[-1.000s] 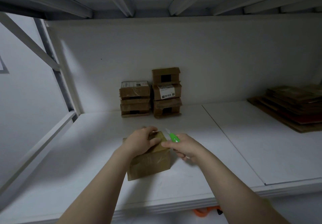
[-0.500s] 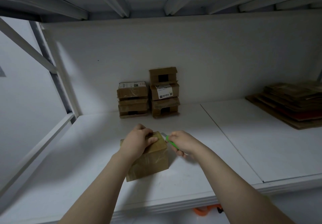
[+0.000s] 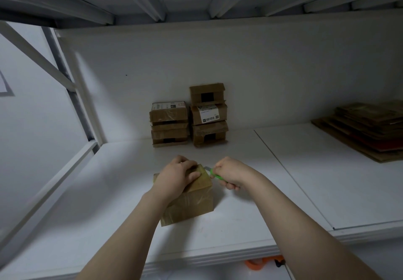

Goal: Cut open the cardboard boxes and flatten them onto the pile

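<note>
Cardboard box (image 3: pixel 192 203) gripped on top by the left hand (image 3: pixel 176 177) — right hand (image 3: pixel 231 173) holds a green cutter (image 3: pixel 216 176).

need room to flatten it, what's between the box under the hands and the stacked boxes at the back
Nothing: the head view shows only bare white shelf between the box and the stacked boxes.
</note>
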